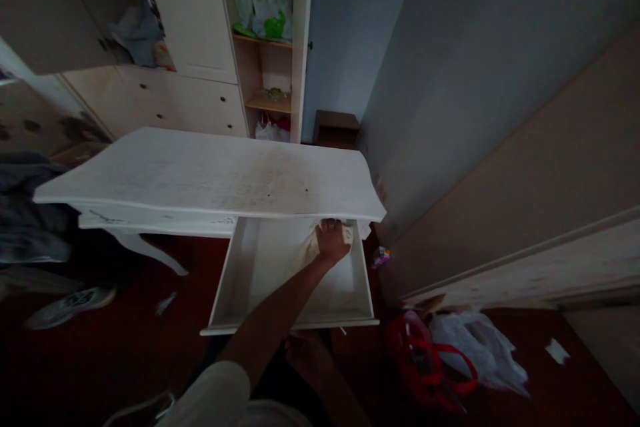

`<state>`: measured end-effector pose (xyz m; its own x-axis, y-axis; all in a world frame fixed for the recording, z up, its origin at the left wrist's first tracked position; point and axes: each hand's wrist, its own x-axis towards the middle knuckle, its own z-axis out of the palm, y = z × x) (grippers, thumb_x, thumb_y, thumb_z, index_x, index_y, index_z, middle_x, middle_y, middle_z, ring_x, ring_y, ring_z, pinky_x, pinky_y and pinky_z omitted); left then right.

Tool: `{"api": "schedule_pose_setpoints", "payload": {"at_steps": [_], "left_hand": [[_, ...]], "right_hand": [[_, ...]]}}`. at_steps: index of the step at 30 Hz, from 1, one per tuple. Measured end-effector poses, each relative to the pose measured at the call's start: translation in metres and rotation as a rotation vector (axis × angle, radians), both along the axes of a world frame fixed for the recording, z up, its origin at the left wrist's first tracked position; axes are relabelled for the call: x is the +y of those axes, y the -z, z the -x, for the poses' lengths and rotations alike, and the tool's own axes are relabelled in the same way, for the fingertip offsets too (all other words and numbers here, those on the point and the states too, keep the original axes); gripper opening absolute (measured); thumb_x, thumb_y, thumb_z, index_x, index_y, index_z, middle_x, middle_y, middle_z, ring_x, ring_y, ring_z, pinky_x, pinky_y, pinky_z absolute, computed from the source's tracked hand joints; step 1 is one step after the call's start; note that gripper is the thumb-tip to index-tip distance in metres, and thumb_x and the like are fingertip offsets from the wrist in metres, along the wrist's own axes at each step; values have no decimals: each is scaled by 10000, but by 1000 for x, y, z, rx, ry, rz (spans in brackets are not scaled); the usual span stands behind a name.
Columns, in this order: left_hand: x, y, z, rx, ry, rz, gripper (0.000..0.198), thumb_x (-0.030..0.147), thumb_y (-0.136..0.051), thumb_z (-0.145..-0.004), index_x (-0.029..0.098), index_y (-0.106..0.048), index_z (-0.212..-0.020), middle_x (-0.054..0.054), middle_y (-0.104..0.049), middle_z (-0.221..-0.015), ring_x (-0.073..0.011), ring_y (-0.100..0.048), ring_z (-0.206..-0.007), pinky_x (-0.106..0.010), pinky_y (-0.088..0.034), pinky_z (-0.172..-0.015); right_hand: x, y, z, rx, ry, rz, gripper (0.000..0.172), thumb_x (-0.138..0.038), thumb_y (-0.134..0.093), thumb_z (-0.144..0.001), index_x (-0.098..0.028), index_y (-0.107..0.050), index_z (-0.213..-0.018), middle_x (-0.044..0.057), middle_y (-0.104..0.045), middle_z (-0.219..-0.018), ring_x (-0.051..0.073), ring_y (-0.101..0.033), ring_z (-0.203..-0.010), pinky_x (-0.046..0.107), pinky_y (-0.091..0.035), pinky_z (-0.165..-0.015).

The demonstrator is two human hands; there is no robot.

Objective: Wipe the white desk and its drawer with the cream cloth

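Note:
My left hand (333,241) reaches into the pulled-out drawer (267,257) of a white desk (200,167), near the drawer's back right corner. Its fingers are closed on a cream cloth (309,250), pressed against the drawer's inside. Part of the cloth is covered by the hand. Below the drawer front is my right hand (306,352), in shadow near my lap. Its fingers look loosely apart with nothing visible in them, though the dark hides some of them. Dark smudges mark the desk top above the drawer.
A white wardrobe (195,97) with plastic bags (270,0) on its shelves stands behind the desk. A small brown box unit (337,128) sits by the wall. On the red floor at right lie a red bag (417,360) and a white plastic bag (480,347); a shoe (73,307) is at left.

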<state>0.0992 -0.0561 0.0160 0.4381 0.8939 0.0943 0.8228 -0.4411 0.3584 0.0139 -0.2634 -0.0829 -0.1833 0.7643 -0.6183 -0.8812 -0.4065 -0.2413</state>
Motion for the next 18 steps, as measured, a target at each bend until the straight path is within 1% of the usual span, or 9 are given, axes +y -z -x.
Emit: {"api": "schedule_pose_setpoints", "payload": {"at_steps": [3,5,9,12,15,18], "left_hand": [[6,-6,-6,58,170,11,577,354,-686,-707,197,-536,-1241,-126,-569,-1333,-326,-423,-1299,-540,-315,-1088],[14,-10,-3,103,246,9,529,332,-677,-695,196,-564,-1194,-116,-609,-1288,-321,-465,-1264,-542,-339,-1065],[32,-18,7,184,411,27,462,331,-663,-692,218,-605,-1135,-91,-657,-1230,-309,-516,-1239,-509,-383,-1041],[41,-24,10,246,502,46,453,332,-664,-690,208,-629,-1124,-111,-685,-1176,-313,-568,-1189,-463,-428,-1003],[41,-26,13,267,569,15,434,306,-669,-676,190,-658,-1094,-133,-692,-1157,-327,-581,-1174,-450,-445,-977],[30,-25,22,254,665,0,381,288,-662,-673,193,-687,-1041,-135,-699,-1128,-345,-569,-1179,-482,-436,-973]], "right_hand": [[1,2,2,-6,-2,8,256,-207,-874,-563,-116,-744,-765,71,-756,-762,132,-659,-653,232,-469,-626],[1,4,2,-2,-9,0,285,-226,-877,-562,-109,-744,-785,82,-758,-779,135,-658,-660,241,-466,-637],[1,4,1,-4,-40,-1,297,-251,-892,-545,-117,-732,-755,83,-760,-794,137,-654,-665,256,-456,-659],[0,2,-2,-35,-49,-29,314,-251,-891,-566,-122,-738,-808,85,-762,-809,144,-656,-674,268,-446,-665],[-1,2,-3,-49,-52,-35,330,-269,-897,-552,-123,-736,-801,84,-763,-813,147,-656,-673,271,-440,-661],[-1,5,-3,-67,-60,-34,316,-269,-891,-567,-115,-727,-790,84,-761,-815,145,-654,-666,275,-436,-664]]}}
